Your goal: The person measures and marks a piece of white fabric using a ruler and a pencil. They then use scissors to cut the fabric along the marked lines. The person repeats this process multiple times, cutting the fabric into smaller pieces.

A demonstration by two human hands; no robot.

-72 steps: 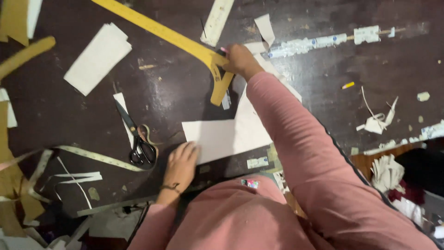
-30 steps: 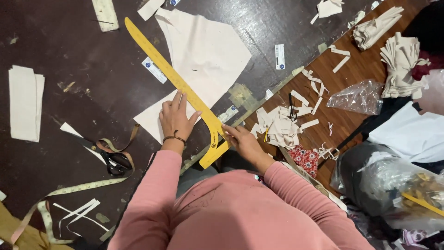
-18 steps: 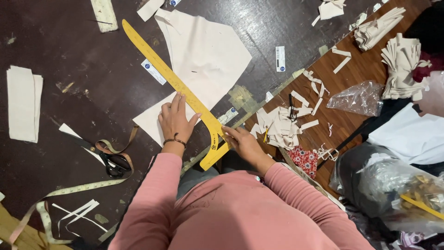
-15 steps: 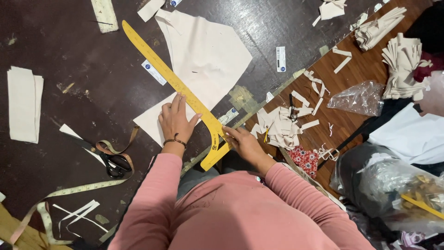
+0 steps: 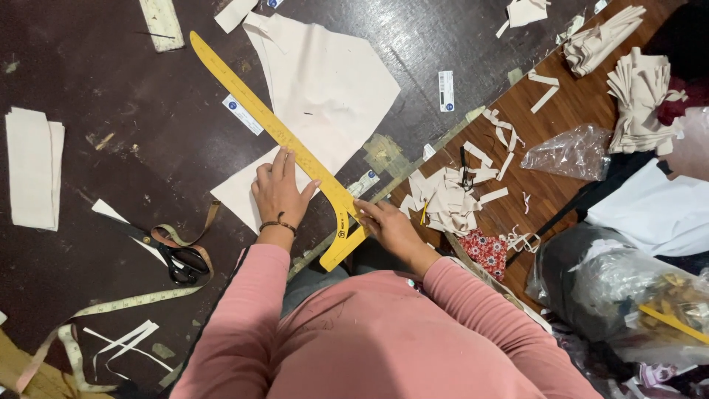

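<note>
The left hand [image 5: 278, 193] lies flat with fingers spread, pressing down on the cream fabric piece [image 5: 317, 103] and touching the edge of the yellow curved ruler [image 5: 273, 129]. The right hand [image 5: 388, 225] rests on the ruler's hooked lower end, fingers laid over it; whether it grips or only presses cannot be told.

The one ruler is long, flat and yellow with fine markings along its edge. It runs from the hook between the hands up towards eleven o'clock, across the fabric on the dark table [image 5: 96, 74]. The fabric is a single pale sheet with angled edges, spreading towards twelve and one o'clock from the left hand.

At eight o'clock from the left hand lies one pair of black-handled scissors [image 5: 173, 255], with one measuring tape [image 5: 125, 301] looping past them. At nine o'clock, far out, sits one folded cream stack [image 5: 33, 168]. At three o'clock from the right hand lies a heap of cream offcuts [image 5: 447, 199], and beyond it one crumpled clear plastic bag [image 5: 569, 151].
</note>
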